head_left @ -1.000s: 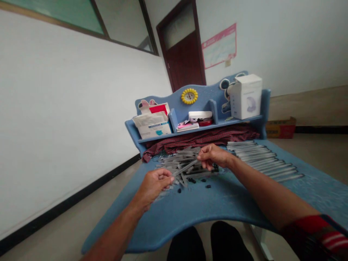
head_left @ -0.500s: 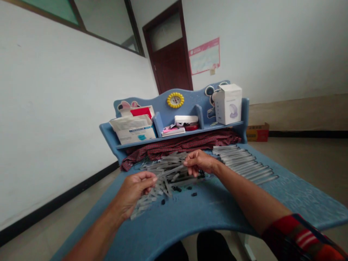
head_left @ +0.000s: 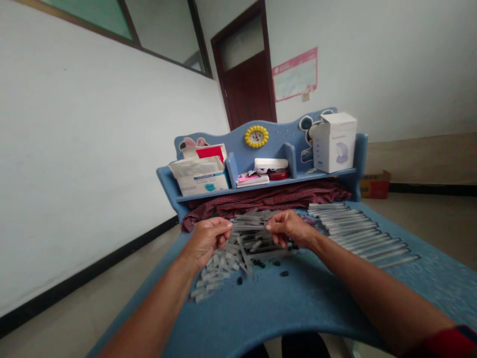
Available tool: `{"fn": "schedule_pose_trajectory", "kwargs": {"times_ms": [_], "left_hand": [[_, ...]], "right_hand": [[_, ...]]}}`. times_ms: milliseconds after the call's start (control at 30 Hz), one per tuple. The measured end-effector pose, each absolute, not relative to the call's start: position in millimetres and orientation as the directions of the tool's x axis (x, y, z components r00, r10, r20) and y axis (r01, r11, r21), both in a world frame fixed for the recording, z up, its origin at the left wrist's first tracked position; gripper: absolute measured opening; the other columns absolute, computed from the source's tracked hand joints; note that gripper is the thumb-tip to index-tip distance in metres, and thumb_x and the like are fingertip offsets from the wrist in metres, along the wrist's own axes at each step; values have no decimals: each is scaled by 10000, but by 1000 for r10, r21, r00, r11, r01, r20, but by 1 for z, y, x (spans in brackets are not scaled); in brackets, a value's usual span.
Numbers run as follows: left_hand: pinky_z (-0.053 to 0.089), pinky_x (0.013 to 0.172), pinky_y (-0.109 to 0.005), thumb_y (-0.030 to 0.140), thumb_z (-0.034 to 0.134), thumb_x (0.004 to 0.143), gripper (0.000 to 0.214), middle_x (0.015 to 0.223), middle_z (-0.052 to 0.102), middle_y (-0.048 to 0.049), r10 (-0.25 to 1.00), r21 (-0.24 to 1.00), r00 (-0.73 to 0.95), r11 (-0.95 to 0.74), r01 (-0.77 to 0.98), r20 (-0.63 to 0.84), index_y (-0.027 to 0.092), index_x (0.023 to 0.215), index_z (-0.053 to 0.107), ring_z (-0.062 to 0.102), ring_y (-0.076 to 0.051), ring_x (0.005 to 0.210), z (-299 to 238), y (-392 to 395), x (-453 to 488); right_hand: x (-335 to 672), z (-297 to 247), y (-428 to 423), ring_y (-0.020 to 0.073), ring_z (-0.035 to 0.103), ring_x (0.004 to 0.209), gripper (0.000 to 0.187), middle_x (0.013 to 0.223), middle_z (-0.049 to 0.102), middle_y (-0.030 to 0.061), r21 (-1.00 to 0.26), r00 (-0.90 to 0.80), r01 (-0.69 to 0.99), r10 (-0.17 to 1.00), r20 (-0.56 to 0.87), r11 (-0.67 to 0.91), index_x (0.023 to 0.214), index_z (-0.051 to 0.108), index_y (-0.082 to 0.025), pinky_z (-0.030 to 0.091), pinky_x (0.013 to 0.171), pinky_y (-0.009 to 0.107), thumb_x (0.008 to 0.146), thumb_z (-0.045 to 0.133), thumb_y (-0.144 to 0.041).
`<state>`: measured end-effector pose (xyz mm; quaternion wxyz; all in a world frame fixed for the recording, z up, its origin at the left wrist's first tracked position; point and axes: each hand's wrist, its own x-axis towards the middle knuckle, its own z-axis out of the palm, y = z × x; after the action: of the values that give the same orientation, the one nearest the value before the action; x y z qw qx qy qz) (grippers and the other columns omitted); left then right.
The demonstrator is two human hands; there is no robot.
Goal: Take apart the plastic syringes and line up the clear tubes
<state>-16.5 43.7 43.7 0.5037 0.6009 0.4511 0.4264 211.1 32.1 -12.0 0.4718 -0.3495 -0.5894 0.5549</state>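
Observation:
My left hand (head_left: 210, 240) has its thumb and fingers pinched on one end of a thin translucent plastic tube (head_left: 249, 227). The other end is in the pinched fingers of my right hand (head_left: 290, 228). Held roughly level, the tube blends with the heap of loose translucent tubes (head_left: 257, 217) beneath it. Short whitish translucent pieces (head_left: 214, 276) are scattered near my left wrist. Small black caps (head_left: 284, 274) lie on the blue desk in front of the heap. Beyond my right forearm, several tubes with dark ends (head_left: 357, 231) are laid side by side.
The blue desk (head_left: 298, 303) has a curved front edge. A shelf (head_left: 328, 174) along its back bears a white box (head_left: 335, 144), a mask packet (head_left: 203, 179), booklets (head_left: 253, 180) and a yellow clock (head_left: 256, 136). Checked cloth (head_left: 268, 194) is bunched under the shelf.
The view has turned slightly left, so the desk sits farther right. My hands have come a little closer together, and the tube between them is now nearer level.

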Motion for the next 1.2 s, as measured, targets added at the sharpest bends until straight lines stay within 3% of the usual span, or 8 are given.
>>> {"fn": "schedule_pose_trajectory", "kwargs": {"times_ms": [500, 800, 967, 1067, 1200], "left_hand": [[333, 381, -157, 248, 720, 600, 193, 465, 564, 16, 938, 992, 342, -94, 79, 61, 120, 604, 576, 429, -44, 372, 38, 56, -11], [315, 364, -132, 239, 729, 616, 193, 482, 553, 27, 941, 994, 320, -102, -36, 108, 117, 626, 579, 423, -33, 379, 29, 57, -23], [406, 432, -154, 204, 745, 609, 204, 563, 602, 14, 947, 972, 304, -32, -231, 104, 136, 732, 597, 485, -51, 438, 25, 57, -20], [420, 447, -158, 203, 753, 609, 215, 580, 611, 6, 938, 974, 337, -6, -226, 84, 134, 736, 594, 510, -60, 456, 23, 52, -13], [426, 457, -167, 267, 734, 652, 220, 599, 629, -2, 900, 989, 432, 2, -145, 62, 141, 760, 590, 530, -76, 469, 21, 45, -5]], "right_hand": [[211, -13, 32, 57, 439, 289, 299, 425, 558, -43, -964, -157, -101, 953, 261, 247, 576, 547, -152, 298, 295, 163, 654, 690, -403], [202, -8, 30, 69, 445, 275, 269, 424, 576, -30, -957, -196, -176, 945, 263, 230, 589, 556, -145, 296, 283, 164, 627, 720, -355], [191, 1, 27, 96, 549, 395, 300, 588, 655, -15, -902, -105, -324, 937, 334, 286, 695, 527, -176, 419, 386, 200, 636, 698, -415], [179, 6, 22, 113, 585, 455, 312, 650, 675, -9, -874, -80, -369, 927, 367, 314, 774, 537, -184, 449, 430, 217, 625, 709, -398], [168, 11, 17, 133, 584, 442, 319, 588, 647, -33, -892, -84, -299, 921, 379, 340, 840, 513, -203, 449, 421, 230, 670, 666, -425]]}}
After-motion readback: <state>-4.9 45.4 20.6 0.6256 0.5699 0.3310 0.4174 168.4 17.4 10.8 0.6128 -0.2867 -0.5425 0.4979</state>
